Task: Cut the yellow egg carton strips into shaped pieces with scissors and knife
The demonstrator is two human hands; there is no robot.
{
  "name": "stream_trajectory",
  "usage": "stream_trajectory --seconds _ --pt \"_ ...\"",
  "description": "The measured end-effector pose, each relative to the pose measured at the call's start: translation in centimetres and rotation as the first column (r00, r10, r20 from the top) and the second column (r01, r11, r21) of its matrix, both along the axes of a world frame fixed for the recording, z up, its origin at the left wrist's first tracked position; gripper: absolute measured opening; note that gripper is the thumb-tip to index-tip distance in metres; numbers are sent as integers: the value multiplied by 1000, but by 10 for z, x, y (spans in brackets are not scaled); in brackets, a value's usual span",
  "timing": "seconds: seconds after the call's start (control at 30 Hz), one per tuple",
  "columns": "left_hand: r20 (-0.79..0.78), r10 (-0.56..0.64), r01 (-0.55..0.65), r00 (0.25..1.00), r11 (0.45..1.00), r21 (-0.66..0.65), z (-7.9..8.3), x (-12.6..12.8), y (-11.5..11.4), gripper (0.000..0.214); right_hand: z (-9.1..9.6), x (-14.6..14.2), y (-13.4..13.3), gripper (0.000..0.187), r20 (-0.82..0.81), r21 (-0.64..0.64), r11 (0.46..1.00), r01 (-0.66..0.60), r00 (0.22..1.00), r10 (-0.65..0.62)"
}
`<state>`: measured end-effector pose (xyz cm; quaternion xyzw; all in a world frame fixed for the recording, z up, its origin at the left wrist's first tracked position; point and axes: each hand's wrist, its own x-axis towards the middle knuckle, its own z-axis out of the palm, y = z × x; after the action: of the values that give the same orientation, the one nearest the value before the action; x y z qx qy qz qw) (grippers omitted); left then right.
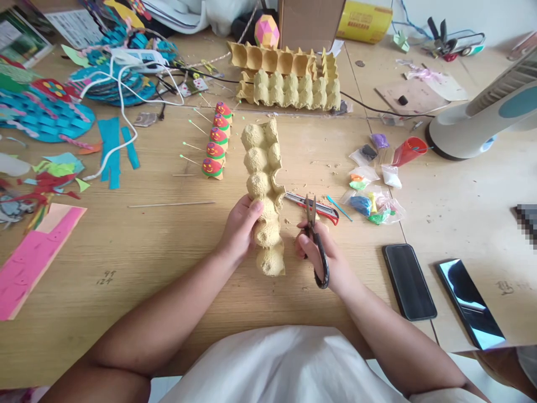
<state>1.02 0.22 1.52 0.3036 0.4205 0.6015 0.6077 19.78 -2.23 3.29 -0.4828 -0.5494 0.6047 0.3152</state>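
Note:
A long strip of yellowish egg carton point(265, 232) is gripped in my left hand point(239, 229), thumb on top, its cups facing up. The far right edge of the strip is ragged. Black-handled scissors point(311, 215) sit in my right hand point(325, 252), blades slightly apart and pointing away from me, to the right of the carton and not touching it. Just beyond the scissors lies a red utility knife point(327, 211). A row of several painted egg-carton cups point(215, 150) with smiling faces and pins stands beyond my left hand.
More egg cartons point(296, 89) are stacked at the back. Bags of coloured clay point(364, 204), a red cup point(411, 150) and two phones point(410, 281) lie on the right. Blue paper strips point(109, 151), a white cable point(122, 120) and a thin stick point(172, 204) are on the left.

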Motion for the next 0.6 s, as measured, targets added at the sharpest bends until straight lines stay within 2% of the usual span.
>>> stream_trajectory --seconds 0.1,0.17,0.3,0.43,0.6 --pt "9 8 -8 1000 1000 -27 -3 -1 0 41 0 7 9 37 36 55 994 97 994 -99" --pt "16 31 -30 999 999 -37 -5 -1 1 41 0 11 13 36 72 94 989 118 990 -125" --pt "3 22 -22 1000 999 -28 -6 0 2 37 -2 14 12 41 141 107 994 4 990 -19" --pt "6 -17 17 1000 1000 -12 -3 1 1 40 -7 15 8 53 86 90 988 -122 990 115" --pt "-103 47 -42 994 997 57 -7 1 1 45 -6 11 2 33 169 103 981 -166 975 147"
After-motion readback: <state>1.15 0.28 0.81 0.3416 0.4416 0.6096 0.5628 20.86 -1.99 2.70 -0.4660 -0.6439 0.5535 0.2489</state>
